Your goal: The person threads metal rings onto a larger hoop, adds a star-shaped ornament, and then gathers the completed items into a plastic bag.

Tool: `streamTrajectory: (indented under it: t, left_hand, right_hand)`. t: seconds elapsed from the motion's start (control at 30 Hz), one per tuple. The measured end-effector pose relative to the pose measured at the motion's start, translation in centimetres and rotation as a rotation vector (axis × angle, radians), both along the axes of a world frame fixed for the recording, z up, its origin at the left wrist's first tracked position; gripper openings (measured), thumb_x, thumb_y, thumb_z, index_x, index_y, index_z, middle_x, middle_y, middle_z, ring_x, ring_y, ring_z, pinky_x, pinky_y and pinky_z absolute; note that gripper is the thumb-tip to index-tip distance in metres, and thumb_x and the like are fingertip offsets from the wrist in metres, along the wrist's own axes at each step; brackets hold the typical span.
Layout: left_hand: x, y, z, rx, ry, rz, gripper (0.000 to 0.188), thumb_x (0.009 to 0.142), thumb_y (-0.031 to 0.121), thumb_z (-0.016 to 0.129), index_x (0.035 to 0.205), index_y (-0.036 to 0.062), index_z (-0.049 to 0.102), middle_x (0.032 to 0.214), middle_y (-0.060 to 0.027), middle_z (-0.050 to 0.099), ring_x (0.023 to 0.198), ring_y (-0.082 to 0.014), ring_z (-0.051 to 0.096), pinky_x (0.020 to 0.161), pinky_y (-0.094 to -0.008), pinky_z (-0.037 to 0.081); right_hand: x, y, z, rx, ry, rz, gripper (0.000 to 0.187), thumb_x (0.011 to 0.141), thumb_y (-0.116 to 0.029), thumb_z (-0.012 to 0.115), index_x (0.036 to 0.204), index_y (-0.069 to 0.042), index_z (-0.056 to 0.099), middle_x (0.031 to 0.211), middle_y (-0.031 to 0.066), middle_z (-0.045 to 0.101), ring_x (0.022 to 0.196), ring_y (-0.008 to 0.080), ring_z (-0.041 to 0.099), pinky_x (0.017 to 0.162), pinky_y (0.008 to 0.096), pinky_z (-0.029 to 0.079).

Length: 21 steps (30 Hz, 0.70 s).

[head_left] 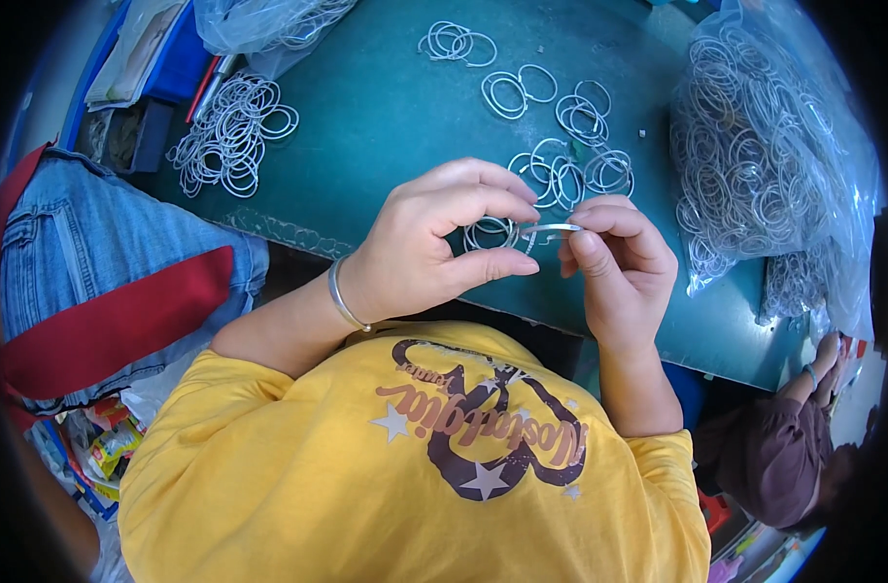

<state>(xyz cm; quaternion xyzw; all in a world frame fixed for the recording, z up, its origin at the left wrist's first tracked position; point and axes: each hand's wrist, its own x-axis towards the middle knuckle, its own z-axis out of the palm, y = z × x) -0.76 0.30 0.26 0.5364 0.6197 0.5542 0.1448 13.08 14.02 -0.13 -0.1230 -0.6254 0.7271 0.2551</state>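
Over the near edge of the bench, my left hand (429,238) curls around a few thin silver metal rings (490,247), which show between its thumb and fingers. My right hand (627,267) is closed, pinching the end of another silver ring (546,228) seen nearly edge-on between both hands. The far side of that ring lies close to my left fingertips; whether they touch it I cannot tell. Just beyond my hands lies a loose group of similar rings (563,180).
A green bench top (366,117) carries a ring pile (235,136) at left and scattered rings (507,95) farther back. A large clear bag (755,146) full of rings stands at right. Blue bins (177,58) sit at the left edge. Another person (769,452) is at lower right.
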Motion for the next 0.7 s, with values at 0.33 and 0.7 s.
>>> streamTrajectory:
  t: [0.33, 0.7]
  left_hand:
    - [0.05, -0.29, -0.77, -0.091, -0.402, -0.128, 0.014, 0.081, -0.002, 0.063, 0.095, -0.0022, 0.062, 0.101, -0.0135, 0.062, 0.086, -0.0153, 0.062, 0.073, -0.0249, 0.051]
    - [0.14, -0.13, -0.58, -0.179, -1.174, -0.134, 0.016, 0.091, 0.009, 0.052, 0.097, -0.0042, 0.06, 0.081, -0.0093, 0.063, 0.07, -0.0136, 0.061, 0.064, -0.0246, 0.051]
  right_hand:
    - [-0.1, -0.16, -0.16, -0.219, 0.019, 0.012, 0.011, 0.085, 0.001, 0.059, 0.095, 0.004, 0.057, 0.082, 0.0086, 0.061, 0.067, 0.0108, 0.06, 0.057, 0.0218, 0.052]
    - [-0.48, -0.55, 0.67, -0.21, -0.003, 0.007, 0.026, 0.084, 0.003, 0.06, 0.109, 0.005, 0.055, 0.087, 0.008, 0.061, 0.071, 0.0113, 0.061, 0.063, 0.0224, 0.053]
